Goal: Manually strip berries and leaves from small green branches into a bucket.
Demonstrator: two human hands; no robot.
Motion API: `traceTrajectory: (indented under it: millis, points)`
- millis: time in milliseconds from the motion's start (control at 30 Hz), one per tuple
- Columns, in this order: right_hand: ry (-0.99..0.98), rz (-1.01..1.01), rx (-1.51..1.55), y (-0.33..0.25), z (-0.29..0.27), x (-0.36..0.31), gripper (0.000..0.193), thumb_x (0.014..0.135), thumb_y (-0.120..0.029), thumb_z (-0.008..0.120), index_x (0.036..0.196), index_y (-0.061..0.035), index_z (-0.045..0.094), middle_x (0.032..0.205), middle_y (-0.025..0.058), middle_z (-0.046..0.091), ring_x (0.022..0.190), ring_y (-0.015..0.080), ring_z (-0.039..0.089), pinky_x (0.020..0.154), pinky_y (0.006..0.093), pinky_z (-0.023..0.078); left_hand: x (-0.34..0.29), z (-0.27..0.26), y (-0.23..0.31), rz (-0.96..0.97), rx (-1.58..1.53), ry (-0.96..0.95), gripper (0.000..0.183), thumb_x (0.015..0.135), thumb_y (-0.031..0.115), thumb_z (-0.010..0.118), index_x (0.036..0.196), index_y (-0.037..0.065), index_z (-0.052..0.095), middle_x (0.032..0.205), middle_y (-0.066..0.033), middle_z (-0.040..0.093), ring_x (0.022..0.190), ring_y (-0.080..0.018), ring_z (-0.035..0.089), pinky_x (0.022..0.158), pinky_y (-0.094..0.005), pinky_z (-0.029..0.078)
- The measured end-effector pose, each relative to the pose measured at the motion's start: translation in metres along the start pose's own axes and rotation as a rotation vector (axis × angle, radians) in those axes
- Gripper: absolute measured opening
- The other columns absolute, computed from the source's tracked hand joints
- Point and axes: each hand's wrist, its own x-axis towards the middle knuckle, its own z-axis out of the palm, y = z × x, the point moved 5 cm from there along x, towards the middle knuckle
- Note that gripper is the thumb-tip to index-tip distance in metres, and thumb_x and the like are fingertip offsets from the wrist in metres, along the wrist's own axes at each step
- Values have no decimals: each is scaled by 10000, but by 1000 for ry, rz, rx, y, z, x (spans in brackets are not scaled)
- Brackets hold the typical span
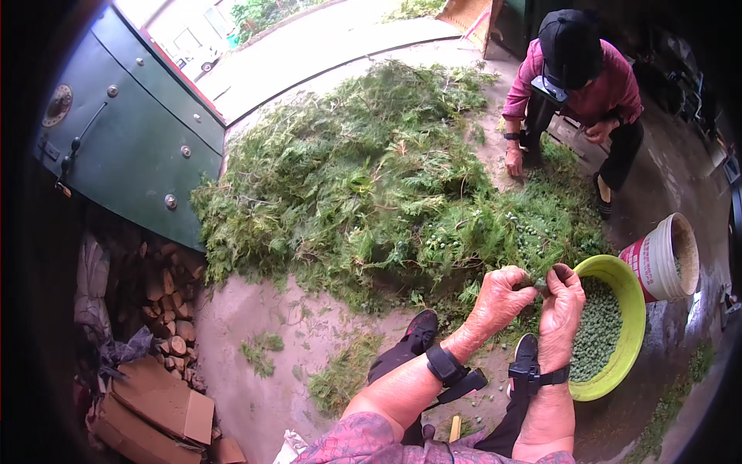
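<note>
My left hand [502,304] and my right hand [563,303] are close together in front of me, both with fingers pinched. A small greenish bit shows between the fingertips, too small to name. Just beyond them spreads a large heap of cut evergreen branches [348,185], with pale green cones or berries among the sprigs. Beside my right hand stands a yellow-green tub [635,340], holding many small round green cones or berries [593,329].
Across the heap a person in a dark cap [572,93] bends over, one hand low at the greenery. Behind the tub a white-and-red bucket [653,259] leans. A green metal door [131,131], stacked firewood [174,309] and a cardboard box [158,402] line the left.
</note>
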Motion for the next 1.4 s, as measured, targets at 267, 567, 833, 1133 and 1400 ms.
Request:
traceTrajectory:
  millis: [267, 567, 833, 1133, 1400]
  points:
    - [-51, 193, 230, 14, 1, 5, 120, 813, -35, 608, 929, -15, 581, 820, 15, 570, 727, 104, 519, 663, 220, 410, 1, 3, 4, 48, 35, 11, 117, 709, 69, 665, 751, -27, 615, 641, -59, 566, 595, -94, 532, 520, -268, 430]
    - [74, -253, -370, -14, 7, -11, 127, 830, -78, 602, 923, 8, 586, 785, -3, 546, 667, 71, 460, 582, 208, 356, -6, 4, 9, 103, 160, -9, 142, 680, 70, 661, 782, -21, 621, 636, -104, 550, 591, -148, 541, 540, -302, 432]
    - [-162, 151, -13, -10, 25, -14, 328, 907, -322, 505, 1015, -21, 578, 982, 39, 542, 841, 130, 517, 683, 269, 442, 1, -22, 7, -159, -331, 37, 118, 714, 39, 664, 828, 8, 664, 735, -28, 643, 619, -71, 558, 542, -215, 444]
    - [-380, 192, 228, -11, 26, -7, 245, 869, -129, 564, 1087, -17, 555, 943, 21, 592, 815, 86, 537, 681, 228, 439, 1, -16, 8, -317, -431, 83, 154, 759, 76, 679, 905, 35, 648, 653, 63, 567, 487, 11, 394, 417, -162, 271]
    - [-366, 156, 80, -8, 22, -8, 206, 827, -25, 585, 1031, 6, 585, 827, -5, 595, 669, 45, 513, 604, 184, 432, -6, -14, 18, -253, -435, 50, 147, 763, 33, 663, 907, 13, 643, 792, 6, 633, 650, -24, 519, 564, -173, 400]
